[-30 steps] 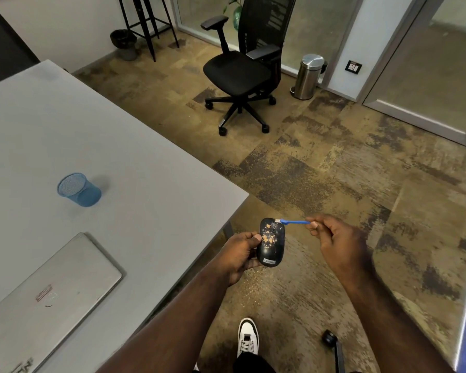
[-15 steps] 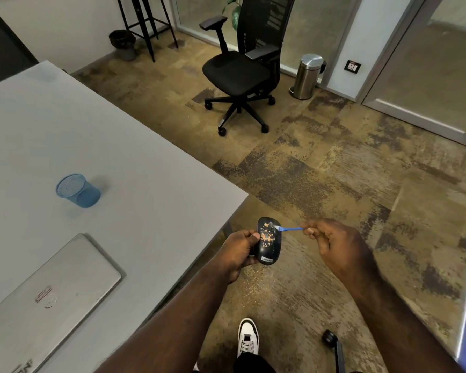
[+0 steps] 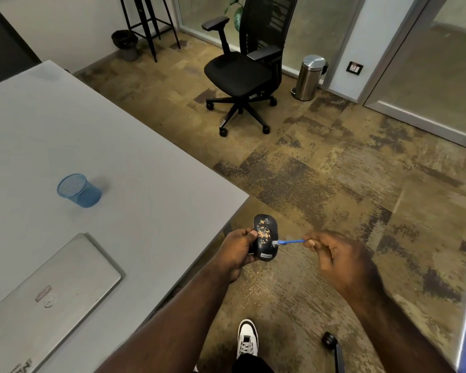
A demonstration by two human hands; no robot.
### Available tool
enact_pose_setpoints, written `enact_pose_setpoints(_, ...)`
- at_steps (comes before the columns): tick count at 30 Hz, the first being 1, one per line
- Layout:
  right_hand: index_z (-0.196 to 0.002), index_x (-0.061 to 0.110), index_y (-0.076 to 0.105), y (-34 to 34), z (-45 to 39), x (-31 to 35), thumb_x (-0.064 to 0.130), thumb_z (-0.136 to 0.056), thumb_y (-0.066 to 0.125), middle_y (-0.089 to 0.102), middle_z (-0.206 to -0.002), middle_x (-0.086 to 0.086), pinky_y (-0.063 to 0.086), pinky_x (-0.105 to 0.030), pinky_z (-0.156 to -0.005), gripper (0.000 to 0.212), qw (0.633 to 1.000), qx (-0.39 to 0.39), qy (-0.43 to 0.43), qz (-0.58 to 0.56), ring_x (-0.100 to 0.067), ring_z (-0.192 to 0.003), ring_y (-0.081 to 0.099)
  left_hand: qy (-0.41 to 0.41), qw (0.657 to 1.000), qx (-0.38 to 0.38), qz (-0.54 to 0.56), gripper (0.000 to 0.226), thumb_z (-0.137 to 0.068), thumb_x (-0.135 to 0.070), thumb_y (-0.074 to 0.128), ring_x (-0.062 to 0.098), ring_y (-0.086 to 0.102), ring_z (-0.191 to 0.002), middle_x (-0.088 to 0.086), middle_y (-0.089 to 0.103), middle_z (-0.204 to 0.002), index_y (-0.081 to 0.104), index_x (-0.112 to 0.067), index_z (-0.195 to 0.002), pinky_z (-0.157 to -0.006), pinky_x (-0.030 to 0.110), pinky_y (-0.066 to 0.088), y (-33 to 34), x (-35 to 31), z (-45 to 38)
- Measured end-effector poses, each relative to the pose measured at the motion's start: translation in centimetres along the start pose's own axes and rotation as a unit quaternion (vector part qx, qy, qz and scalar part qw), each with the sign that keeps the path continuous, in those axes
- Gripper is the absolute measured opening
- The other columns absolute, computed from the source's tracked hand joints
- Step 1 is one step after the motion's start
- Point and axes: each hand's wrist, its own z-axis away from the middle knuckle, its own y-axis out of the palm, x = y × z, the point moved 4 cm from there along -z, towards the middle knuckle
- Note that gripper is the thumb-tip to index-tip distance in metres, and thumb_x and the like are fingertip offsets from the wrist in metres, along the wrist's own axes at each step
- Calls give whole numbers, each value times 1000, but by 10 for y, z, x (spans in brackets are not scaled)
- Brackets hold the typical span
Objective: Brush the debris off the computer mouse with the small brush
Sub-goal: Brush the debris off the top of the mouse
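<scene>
At the far left a closed silver laptop (image 3: pixel 46 297) lies on the grey table (image 3: pixel 135 168), its near corner cut off by the lower edge of the view; the marks on its lid are too small to read. Further back on the table a blue mesh cup (image 3: pixel 79 190) lies tipped over on its side, mouth towards the left.

Just past the table's corner, over the carpet, the left hand (image 3: pixel 237 254) grips the black computer mouse (image 3: pixel 265 239). Its fingers are wrapped around the mouse's left flank and underside, so most of them are hidden; only the thumb tip shows, pressed on the left edge. The mouse's long axis runs away from the person, roughly up and down in the view, with the badge end nearest the person and the top face turned up to the camera. Orange-tan debris (image 3: pixel 264 232) speckles the middle of that face.

The small brush (image 3: pixel 289 241) lies nearly level, across the mouse's axis: its pale head touches the right side of the mouse near the badge end, and its blue handle runs right into the right hand (image 3: pixel 336 259). That hand is blurred; its fingers are pinched shut on the handle's end, which they cover.

Fine specks dust the carpet (image 3: pixel 258 286) below the hands. A white shoe (image 3: pixel 247 339) shows at the bottom edge.
</scene>
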Motion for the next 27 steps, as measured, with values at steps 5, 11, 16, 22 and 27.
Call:
enact_pose_setpoints(5,-104,15,76,-7,-6,1,-3,-85,68,73,-89,11,43,2,-68,27,999,-37,9,-17,2,-77,65,0,1000,10,3,25,-100,-15,44,18,67,-88,12,69,-103,64,-4,-110,-61,28,56,4,-1,-2)
enact_pose_setpoints(11,-103,19,77,0,6,1,-5,-80,72,70,-91,18,39,3,-69,34,1000,8,-8,15,4,-74,61,10,1000,-6,16,21,-100,-15,45,17,67,-82,9,69,-94,64,-8,-96,-59,29,56,5,-7,-6)
enact_pose_setpoints(16,-105,16,75,-7,7,-3,-5,-83,69,71,-91,13,46,-2,-67,31,1000,-20,2,-9,-1,-78,67,9,999,-18,45,22,-100,-15,44,18,68,-82,8,70,-92,64,-11,-93,-62,31,56,2,-10,-9)
enact_pose_setpoints(22,-105,16,76,2,6,5,-4,-83,69,74,-96,9,58,-26,-70,30,999,0,-31,-10,-10,-83,70,6,996,-20,86,21,-100,-13,44,17,71,-76,10,71,-89,64,-8,-93,-59,33,59,6,-10,-12)
enact_pose_setpoints(27,-102,17,76,3,14,-9,-2,-84,70,74,-92,9,48,-8,-67,27,1000,-1,6,-4,-5,-79,67,10,994,-29,107,21,-100,-13,44,22,68,-88,11,70,-95,64,-7,-97,-69,37,58,-4,-13,-15)
